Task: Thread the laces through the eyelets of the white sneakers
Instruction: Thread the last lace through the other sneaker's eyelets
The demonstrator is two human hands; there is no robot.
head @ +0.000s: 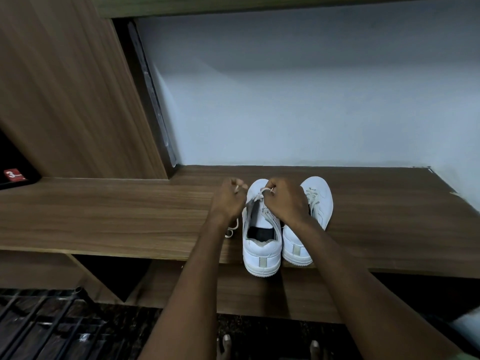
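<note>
On wooden shelf (130, 216): left hand (228, 201), right hand (284, 201) each pinch lace (259, 195) over left sneaker (261, 245).

I stood in a home, I think, at a built-in wooden unit. The shelf (109, 216) had a brown wood-grain surface, with a tall panel (65, 87) of the same wood at the left and a plain white wall (298, 100) behind. My bare toes (226, 342) were on a dark floor (259, 341) beside a metal grille (39, 326).

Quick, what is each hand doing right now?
Left hand: fingers curled, pinching one end of the white shoelace.
Right hand: fingers curled, pinching the lace above the left white sneaker.
</note>
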